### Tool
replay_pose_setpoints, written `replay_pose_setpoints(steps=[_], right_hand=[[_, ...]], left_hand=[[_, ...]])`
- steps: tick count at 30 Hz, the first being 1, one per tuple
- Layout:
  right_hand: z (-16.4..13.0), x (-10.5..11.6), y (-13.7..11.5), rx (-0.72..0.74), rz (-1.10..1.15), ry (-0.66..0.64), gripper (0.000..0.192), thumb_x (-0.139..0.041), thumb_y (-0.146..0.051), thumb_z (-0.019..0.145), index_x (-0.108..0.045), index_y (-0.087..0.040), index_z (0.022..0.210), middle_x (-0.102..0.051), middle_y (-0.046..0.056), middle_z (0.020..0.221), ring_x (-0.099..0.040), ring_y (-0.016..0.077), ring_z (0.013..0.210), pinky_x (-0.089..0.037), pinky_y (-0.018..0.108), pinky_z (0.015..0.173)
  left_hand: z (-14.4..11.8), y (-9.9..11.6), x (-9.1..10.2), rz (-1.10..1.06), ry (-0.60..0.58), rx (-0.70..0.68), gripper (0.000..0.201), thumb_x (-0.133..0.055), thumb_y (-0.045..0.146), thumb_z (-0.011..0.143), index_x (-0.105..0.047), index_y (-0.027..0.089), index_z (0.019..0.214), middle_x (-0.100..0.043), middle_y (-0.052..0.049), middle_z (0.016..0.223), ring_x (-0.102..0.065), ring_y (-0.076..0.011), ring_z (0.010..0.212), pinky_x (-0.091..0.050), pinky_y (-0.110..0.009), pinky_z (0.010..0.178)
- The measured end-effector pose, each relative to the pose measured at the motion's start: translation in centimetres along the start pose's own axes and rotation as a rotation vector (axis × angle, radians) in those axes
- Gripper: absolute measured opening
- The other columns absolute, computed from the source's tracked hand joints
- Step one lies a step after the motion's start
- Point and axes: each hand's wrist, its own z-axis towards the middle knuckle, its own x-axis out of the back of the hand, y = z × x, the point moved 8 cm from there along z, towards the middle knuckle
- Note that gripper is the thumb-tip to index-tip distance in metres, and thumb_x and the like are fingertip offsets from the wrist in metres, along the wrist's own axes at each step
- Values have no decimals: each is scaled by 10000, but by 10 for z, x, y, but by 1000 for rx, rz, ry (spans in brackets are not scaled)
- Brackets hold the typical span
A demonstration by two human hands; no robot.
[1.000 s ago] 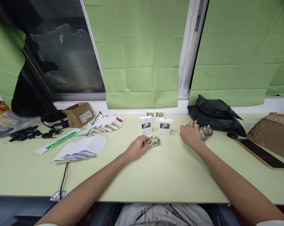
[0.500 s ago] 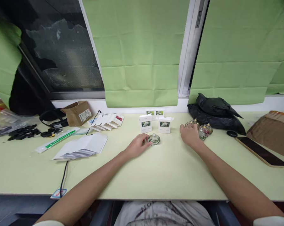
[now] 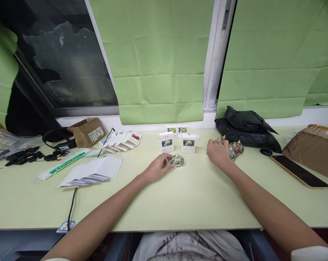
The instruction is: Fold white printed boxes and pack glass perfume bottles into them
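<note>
A small, round clear-glass bottle with a bead-like top lies on the table. My left hand grips its left side between thumb and fingers. My right hand is bent down over the left part of a cluster of similar glass bottles, some with gold tops and one with a reddish inside. Its curled fingers hide whatever they hold, though a small dark glint shows at the fingertips. Behind and between the hands stand two white boxes, a left box and a right box, printed with white flowers.
Two more small boxes stand behind. Folded white cartons, a cardboard box and a black cable lie left. To the right are black plastic bags, a phone and a brown parcel.
My right hand has shifted slightly within the bottle cluster, its fingers drawn closer together. My left hand stays on its bottle. The whole view has shifted a little.
</note>
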Motion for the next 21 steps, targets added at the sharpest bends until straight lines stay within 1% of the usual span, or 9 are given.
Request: replay_pose_setpoints(steps=[4, 8, 10, 12, 14, 16, 18, 19, 21], right_hand=[[-2, 22, -9, 19, 50, 159, 148, -498, -138, 972, -625, -82, 1023, -675, 243, 1021, -583, 351, 963, -280, 433, 829], [-2, 33, -27, 103, 178, 254, 232, -406, -234, 1058, -608, -120, 1038, -652, 201, 1025, -580, 314, 914, -302, 407, 802], [-4, 36, -37, 176, 338, 290, 294, -356, -314, 1093, -590, -142, 1042, -651, 170, 1025, -582, 286, 892, -326, 385, 792], [-7, 38, -46, 251, 551, 298, 332, -328, -373, 1107, -577, -172, 1019, -660, 130, 1004, -583, 259, 865, -354, 367, 791], [-12, 36, -51, 275, 784, 292, 333, -333, -409, 1107, -576, -202, 1013, -667, 94, 981, -581, 241, 839, -380, 359, 797], [-15, 32, -55, 240, 1047, 271, 302, -375, -436, 1094, -592, -232, 1046, -666, 67, 975, -586, 227, 843, -406, 354, 802], [-17, 22, -62, 202, 1374, 187, 271, -458, -473, 1063, -619, -255, 1071, -658, 46, 970, -597, 208, 849, -438, 349, 814], [-17, 15, -67, 169, 1565, 109, 271, -518, -501, 1033, -634, -259, 1074, -653, 37, 955, -604, 200, 849, -454, 343, 803], [-17, -2, -81, 77, 1922, -99, 304, -649, -542, 950, -669, -255, 1050, -647, 28, 939, -609, 183, 841, -475, 329, 777]], left_hand=[[0, 0, 0, 15, 2, -4, 351, -610, 482, 969, -623, 239, 1222, -661, -38, 1047, -597, -199, 877, -482, -329, 772], [0, -1, 0, 29, 2, -5, 358, -601, 493, 975, -624, 242, 1229, -662, -40, 1035, -602, -204, 880, -482, -338, 783], [-1, 0, -1, 29, 2, -10, 358, -601, 491, 976, -622, 246, 1235, -665, -40, 1047, -603, -205, 884, -484, -340, 789], [-1, 1, -1, 27, 8, -15, 351, -602, 480, 976, -619, 249, 1240, -668, -40, 1059, -603, -206, 885, -486, -340, 787], [-1, 2, -1, 25, 11, -18, 342, -603, 469, 977, -614, 250, 1240, -670, -41, 1082, -603, -206, 893, -488, -340, 790], [-2, 3, -1, 21, 13, -22, 340, -600, 461, 980, -604, 252, 1248, -670, -43, 1118, -606, -204, 904, -491, -343, 801], [-2, 3, -2, 18, 17, -31, 352, -603, 453, 980, -589, 255, 1271, -668, -46, 1154, -610, -205, 915, -495, -349, 817], [-2, 3, -2, 18, 22, -34, 361, -607, 450, 977, -583, 256, 1281, -668, -48, 1165, -613, -206, 919, -497, -351, 823], [-2, 1, -3, 19, 27, -37, 374, -614, 450, 972, -579, 258, 1291, -667, -49, 1173, -617, -210, 930, -501, -356, 834]])
